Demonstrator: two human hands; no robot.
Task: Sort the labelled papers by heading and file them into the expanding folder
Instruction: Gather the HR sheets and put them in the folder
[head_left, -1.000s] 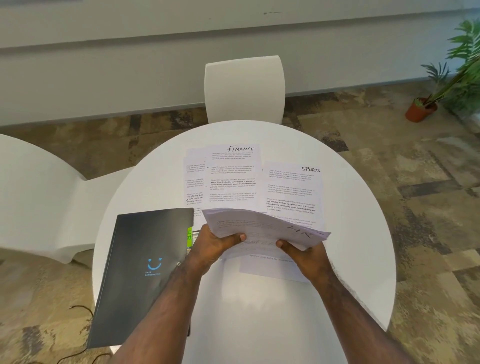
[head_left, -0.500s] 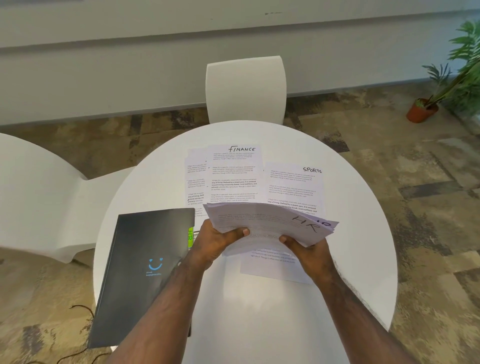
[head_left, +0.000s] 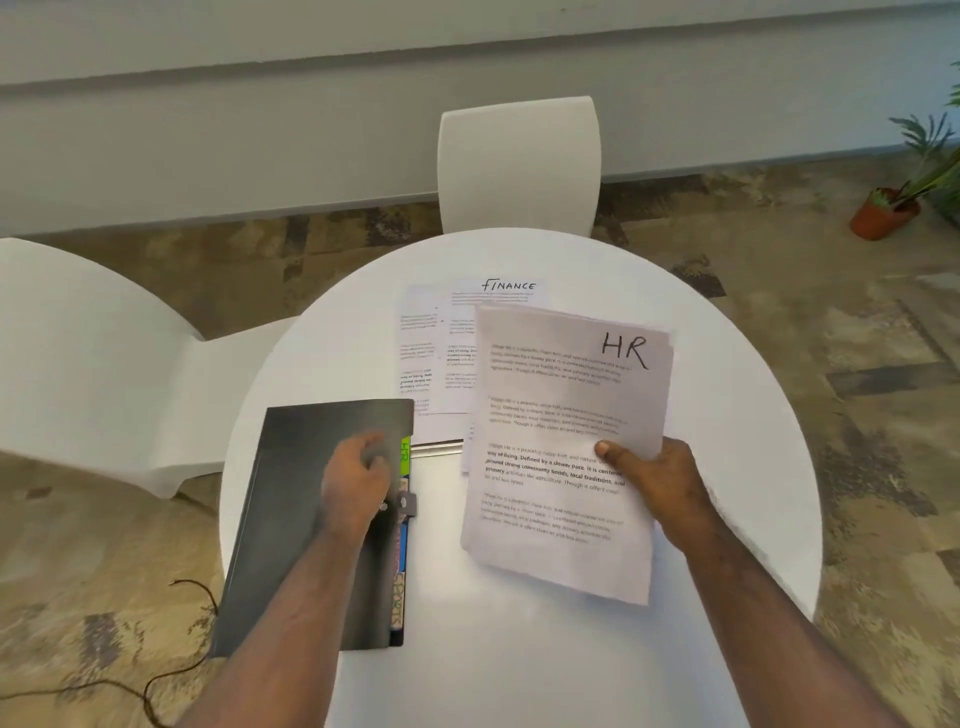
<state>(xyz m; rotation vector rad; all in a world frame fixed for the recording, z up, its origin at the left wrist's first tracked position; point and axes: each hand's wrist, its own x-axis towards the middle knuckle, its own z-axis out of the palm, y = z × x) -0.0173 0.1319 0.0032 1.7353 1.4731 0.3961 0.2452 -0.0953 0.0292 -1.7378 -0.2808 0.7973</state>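
The round white table (head_left: 727, 415) bears the dark expanding folder (head_left: 291, 519), long axis running away from the viewer, coloured tabs along its right edge, one reading "SPORTS"; the "FINANCE" sheets (head_left: 457, 343) lie partly hidden behind the "HR" stack (head_left: 561, 415), pinched upright-reading in the right hand (head_left: 660, 483); the blurred left hand (head_left: 358, 478) rests on the folder, its grip unclear.

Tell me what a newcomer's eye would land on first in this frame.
First, the sheaf of papers headed HR, held over the right side of the round white table by the right hand, thumb on top. Next, the dark expanding folder at the table's left edge, where the left hand is at its tabbed side. Behind them lies a sheet headed FINANCE.
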